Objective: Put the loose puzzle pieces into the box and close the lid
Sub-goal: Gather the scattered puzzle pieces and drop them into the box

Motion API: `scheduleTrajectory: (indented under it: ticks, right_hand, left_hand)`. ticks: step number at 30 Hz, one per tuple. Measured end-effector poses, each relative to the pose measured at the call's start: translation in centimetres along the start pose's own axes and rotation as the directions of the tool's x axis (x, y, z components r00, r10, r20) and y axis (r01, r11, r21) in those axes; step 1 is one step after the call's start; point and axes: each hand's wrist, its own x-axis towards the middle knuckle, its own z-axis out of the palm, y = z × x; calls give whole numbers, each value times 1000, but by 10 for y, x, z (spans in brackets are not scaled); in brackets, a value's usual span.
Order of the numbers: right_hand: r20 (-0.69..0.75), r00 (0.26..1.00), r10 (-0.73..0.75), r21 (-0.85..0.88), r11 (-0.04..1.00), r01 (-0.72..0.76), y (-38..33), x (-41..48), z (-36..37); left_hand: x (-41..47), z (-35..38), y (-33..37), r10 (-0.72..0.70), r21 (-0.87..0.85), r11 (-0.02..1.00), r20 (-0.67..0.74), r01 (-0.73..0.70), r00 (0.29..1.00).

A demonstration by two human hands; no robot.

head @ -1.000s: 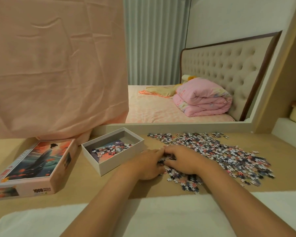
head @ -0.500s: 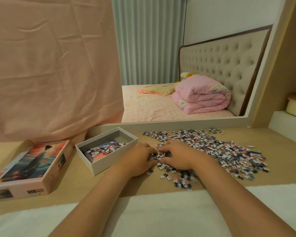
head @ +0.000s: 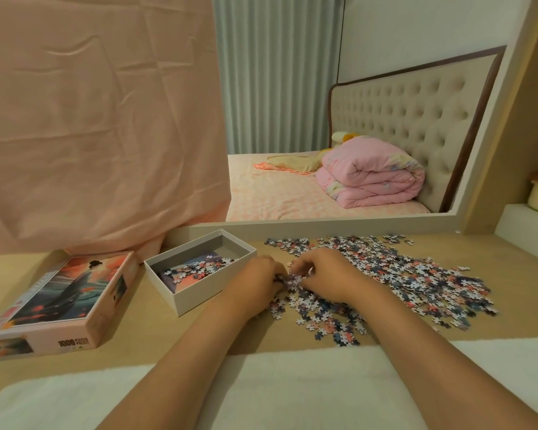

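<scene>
Now both hands, left hand (head: pixel 258 277) and right hand (head: pixel 326 271), cup a clump of puzzle pieces (head: pixel 385 274). Open box (head: pixel 199 293) sits just left, nearer the left hand, long axis running away rightward.

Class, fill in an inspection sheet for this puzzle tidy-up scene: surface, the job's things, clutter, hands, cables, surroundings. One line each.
Surface: tan tabletop, with a white cloth along its near edge.
Job's things: open box holds a few pieces over a picture sheet; lid lies picture side up, left of the box; a large pile of loose pieces spreads right of the box.
Clutter: nothing seen.
Hands: left hand and right hand are cupped together around a clump of pieces at the pile's left edge, beside the box.
Cables: nothing seen.
Surroundings: pink draped cloth behind the lid; beyond the table, a bed with a folded pink quilt and a tufted headboard.
</scene>
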Motion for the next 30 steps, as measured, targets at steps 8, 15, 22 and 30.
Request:
scheduleTrajectory:
  ticks: [8, 15, 22, 30]
  right_hand:
    - [-43, 998, 51, 45, 998, -50, -12, 3, 3]
    - [-161, 987, -6, 288, 956, 53, -73, 33, -4]
    - [-37, 990, -139, 201, 969, 144, -124, 68, 22]
    - [-54, 994, -99, 144, 984, 106, -95, 46, 7]
  left_hand:
    - [-3, -27, -6, -66, -141, 988, -58, 57, 996]
    - [-14, -81, -53, -194, -191, 970, -251, 148, 948]
    - [-27, -83, -92, -341, -162, 934, -125, 320, 932]
    - [-21, -92, -73, -296, -150, 949, -130, 276, 946]
